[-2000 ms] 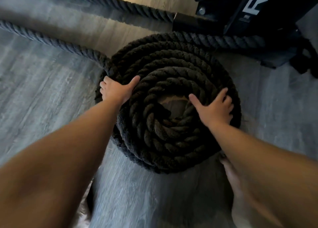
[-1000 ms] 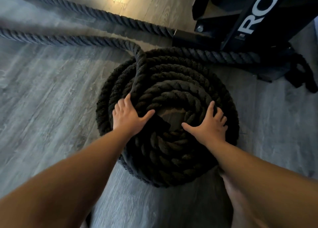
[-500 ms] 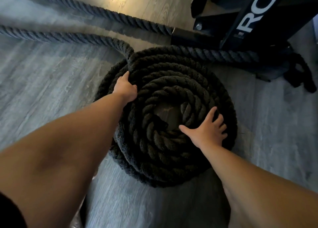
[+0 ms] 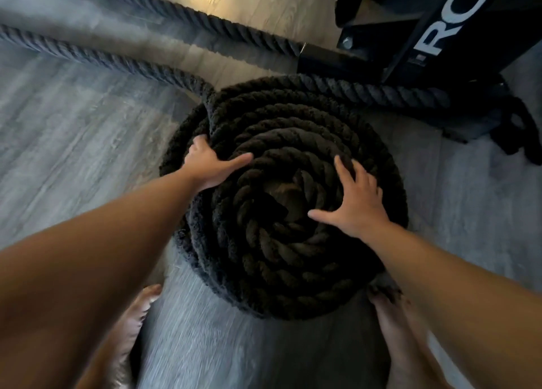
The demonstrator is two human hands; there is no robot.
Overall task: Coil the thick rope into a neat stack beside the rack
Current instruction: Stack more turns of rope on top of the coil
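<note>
The thick black rope coil (image 4: 281, 259) lies stacked in several turns on the grey wood floor, just in front of the black rack (image 4: 440, 36). My left hand (image 4: 211, 165) is on the coil's upper left, fingers curled over the edge of a top turn and thumb stretched across the rope. My right hand (image 4: 357, 203) lies flat on the right side of the coil, fingers spread and pressing down. A loose length of rope (image 4: 102, 57) runs from the coil's far left edge off to the left.
A second stretch of rope (image 4: 190, 13) lies farther back and meets the rack base. Another length (image 4: 381, 95) runs from the coil to the right under the rack. My bare feet (image 4: 137, 309) (image 4: 390, 315) stand on either side of the coil's near edge.
The loose rope has been laid onto the coil's far left. My left hand slid a little nearer along that turn and its thumb spread out; my right hand moved farther along the right side.
</note>
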